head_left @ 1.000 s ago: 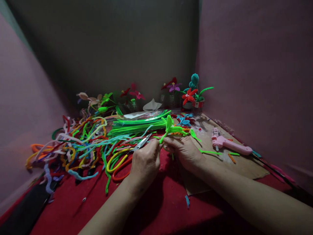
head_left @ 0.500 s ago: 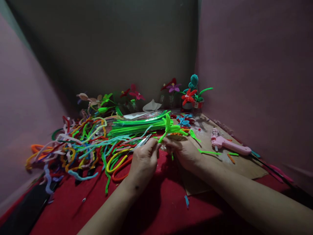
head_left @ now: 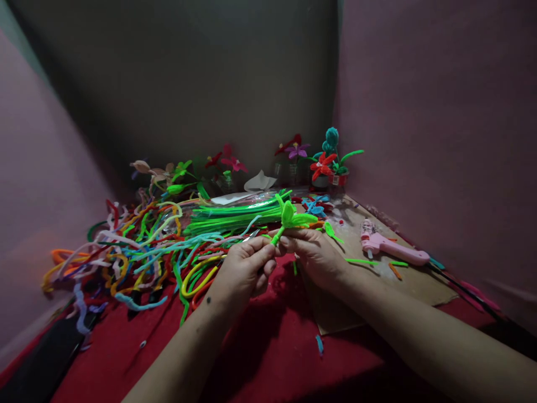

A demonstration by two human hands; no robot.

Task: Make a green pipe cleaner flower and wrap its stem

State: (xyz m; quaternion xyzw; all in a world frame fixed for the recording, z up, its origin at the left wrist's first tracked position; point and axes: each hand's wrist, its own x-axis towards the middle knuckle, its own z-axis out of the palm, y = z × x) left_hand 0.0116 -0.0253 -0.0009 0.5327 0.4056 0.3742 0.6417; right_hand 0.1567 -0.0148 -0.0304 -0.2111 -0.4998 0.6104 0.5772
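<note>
A blue scrap [head_left: 320,345] is lying near, on the red surface [head_left: 285,352]; beyond it the left hand [head_left: 243,267] and right hand [head_left: 316,254] are pinching the stem [head_left: 277,235] of a fuzzy green flower [head_left: 289,217], its petals spreading above their grip. Scissors [head_left: 208,278] are lying partly behind the left hand, a pink glue gun [head_left: 386,245] is resting on cardboard [head_left: 419,288], green stems [head_left: 235,215] are lying bundled beyond the flower, and coloured flowers [head_left: 323,165] are standing farthest back

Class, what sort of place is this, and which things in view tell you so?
Probably a craft corner: there is a bundle of fuzzy green stems, a pink glue gun and a finished-looking red flower at the back.
</note>
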